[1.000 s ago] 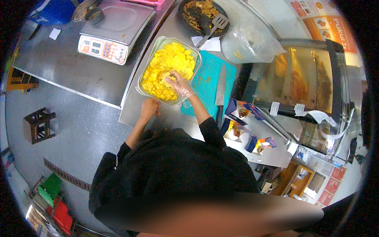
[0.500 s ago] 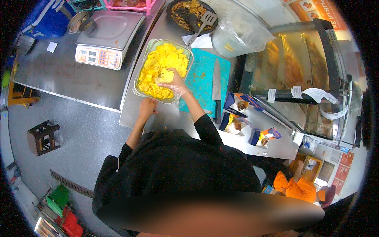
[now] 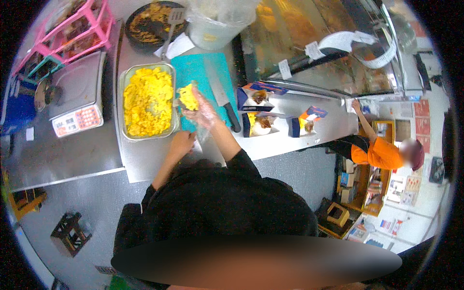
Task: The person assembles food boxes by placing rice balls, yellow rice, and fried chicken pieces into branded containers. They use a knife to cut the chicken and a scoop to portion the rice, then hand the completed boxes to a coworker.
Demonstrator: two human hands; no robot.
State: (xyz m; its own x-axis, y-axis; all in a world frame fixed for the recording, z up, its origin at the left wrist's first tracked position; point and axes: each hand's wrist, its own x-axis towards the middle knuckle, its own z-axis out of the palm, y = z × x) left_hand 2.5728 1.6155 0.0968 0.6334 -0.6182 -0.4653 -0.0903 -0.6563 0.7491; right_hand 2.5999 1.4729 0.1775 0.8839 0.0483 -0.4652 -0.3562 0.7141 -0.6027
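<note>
A clump of yellow scrambled egg [image 3: 187, 98] sits in my right hand [image 3: 203, 114], which wears a clear plastic glove and is closed around it. The hand is over the near left part of a turquoise cutting board [image 3: 193, 67]. Just left of it stands a clear rectangular container [image 3: 175, 104] full of the same egg [image 3: 149, 102]. My bare left hand [image 3: 182, 142] is by the container's near right corner with its fingers curled in. Whatever those fingers may hold is hidden. A large knife [image 3: 220, 93] lies on the board, its black handle toward me.
Right of the board are navy food boxes [image 3: 263, 126] with food inside. Behind stand a black pan [image 3: 140, 24] with a spatula [image 3: 175, 21] and a bag-lined bucket [image 3: 210, 36]. A scale [image 3: 79, 121] is at left, a glass display case [image 3: 299, 43] at far right, and a person in orange [image 3: 382, 153] beyond.
My right hand has lifted egg out of the container and moved right over the board. My left hand stays near the container's corner. The view has swung right, showing more of the other person.
</note>
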